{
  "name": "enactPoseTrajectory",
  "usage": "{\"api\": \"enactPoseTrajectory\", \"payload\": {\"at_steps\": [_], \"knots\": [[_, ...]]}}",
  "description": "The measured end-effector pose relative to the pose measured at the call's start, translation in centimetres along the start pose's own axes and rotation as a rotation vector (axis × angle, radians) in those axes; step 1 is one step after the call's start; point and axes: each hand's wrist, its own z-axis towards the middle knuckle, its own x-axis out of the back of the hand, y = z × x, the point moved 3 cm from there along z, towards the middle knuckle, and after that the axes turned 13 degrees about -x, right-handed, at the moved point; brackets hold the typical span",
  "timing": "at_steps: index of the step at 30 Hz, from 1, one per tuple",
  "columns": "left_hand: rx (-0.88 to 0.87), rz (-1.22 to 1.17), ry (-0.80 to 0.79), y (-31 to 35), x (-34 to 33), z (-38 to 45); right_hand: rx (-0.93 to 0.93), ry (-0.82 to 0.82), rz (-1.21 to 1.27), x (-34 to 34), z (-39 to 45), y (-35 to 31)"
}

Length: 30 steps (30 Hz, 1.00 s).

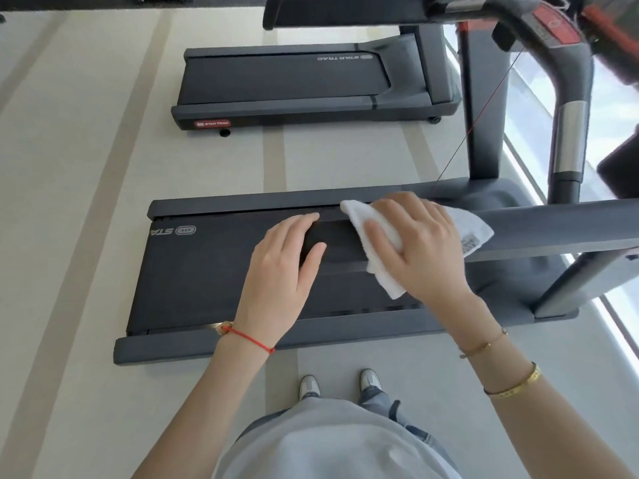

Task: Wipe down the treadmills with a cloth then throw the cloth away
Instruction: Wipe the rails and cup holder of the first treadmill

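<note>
Floor: pale, with darker stripes running away from the viewer. Person stands beside the near treadmill, grey shoes pointing at its side rail.

Left hand: fingers curled over the end of a dark padded handrail, thumb underneath, so this grip is wrapped round the bar. A red string bracelet sits on the wrist. Below and left of this grip lies the black belt of the near treadmill, a partial logo showing at its far-left end.

Right hand, just right of the left one on the same handrail: palm down, fingers closed over a white cloth, pressing it against the bar. Cloth is folded (a small printed label shows at its right edge, text too small to read); its corners stick out left, below and right of the grip. Two gold bangles and a thin chain on the right forearm.

Beyond both grips, further back: a second treadmill, parallel to the first, "STAR TRAC" on its belt end and on a red badge at its rear corner. The two machines stand well apart, striped floor between.

Up and right of the right grip: the near machine's upright with a silver sensor band, and a red-faced console, blurred. A thin red cord hangs from the console area toward the deck.
</note>
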Motion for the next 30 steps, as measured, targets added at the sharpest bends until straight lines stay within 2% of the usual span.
{"api": "enactPoseTrajectory", "payload": {"at_steps": [4, 8, 11, 13, 15, 17, 22, 25, 27, 30], "knots": [[-0.003, -0.001, -0.006, 0.0, 0.0, 0.0, -0.221, 0.046, -0.037, 0.9, 0.9, 1.3], [0.001, -0.008, -0.018, -0.1, 0.0, -0.1, -0.082, -0.024, -0.013, -1.5, -0.5, -3.6], [0.001, -0.005, -0.027, -0.1, 0.0, -0.1, 0.004, -0.067, 0.015, -0.9, -0.4, -3.0], [-0.003, -0.002, -0.024, -0.1, 0.1, 0.0, -0.069, -0.076, -0.010, 0.4, 0.3, -0.8], [0.002, -0.003, -0.019, 0.0, 0.1, -0.1, -0.244, -0.074, -0.050, 1.4, 1.6, 1.2], [0.003, -0.006, -0.007, 0.0, 0.0, -0.1, -0.333, -0.098, -0.095, 0.8, 2.4, 0.9], [0.012, -0.021, 0.001, 0.2, -0.1, -0.2, -0.096, -0.141, -0.028, -1.4, 1.0, -4.4], [0.010, -0.021, -0.001, 0.3, 0.0, -0.1, 0.006, -0.087, 0.014, -0.6, 0.1, -3.1], [0.010, -0.012, -0.001, 0.5, 0.1, 0.0, -0.010, -0.051, 0.006, 0.5, 0.0, -0.4], [0.033, 0.019, -0.002, 0.8, 0.2, 0.2, -0.205, 0.051, -0.021, 2.3, 0.7, 3.8]]}}
